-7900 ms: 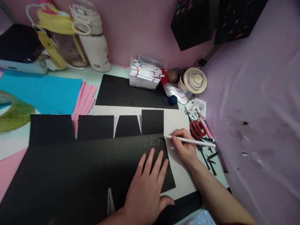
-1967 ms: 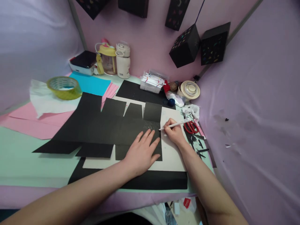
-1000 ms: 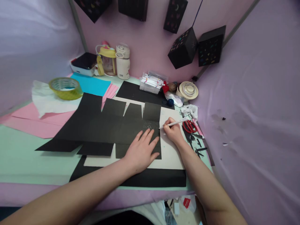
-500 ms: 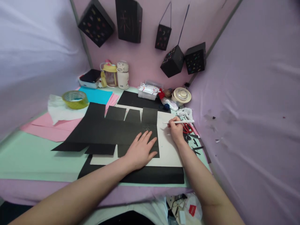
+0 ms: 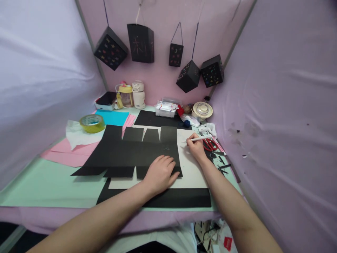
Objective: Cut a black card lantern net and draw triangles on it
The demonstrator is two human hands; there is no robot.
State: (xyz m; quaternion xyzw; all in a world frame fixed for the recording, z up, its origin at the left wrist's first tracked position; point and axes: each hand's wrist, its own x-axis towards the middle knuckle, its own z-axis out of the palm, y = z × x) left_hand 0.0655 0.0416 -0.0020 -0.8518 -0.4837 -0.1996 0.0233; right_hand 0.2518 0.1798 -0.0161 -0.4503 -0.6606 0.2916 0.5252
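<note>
My left hand [image 5: 160,174] lies flat on the lower right part of a black card sheet [image 5: 131,153], its fingers stretched out and close together. The sheet has slits and tabs along its upper and lower edges. Faint light outlines show on it above my fingers. My right hand [image 5: 196,147] is closed around a slim white pen [image 5: 202,138], whose thin tip points left. The pen is to the right of the card sheet, over a white board [image 5: 193,172] that lies partly under it.
Red-handled scissors [image 5: 210,144] and black scraps [image 5: 223,168] lie at the right. Farther back are a box of markers [image 5: 166,108], a round cream container [image 5: 202,110] and bottles [image 5: 138,95]. Yellow tape [image 5: 92,123] sits at left. Black boxes [image 5: 188,75] hang on the wall.
The camera view has tilted up and shifted. My left hand has slid nearer on the sheet and its spread fingers have come together. The pen in my right hand now slants more.
</note>
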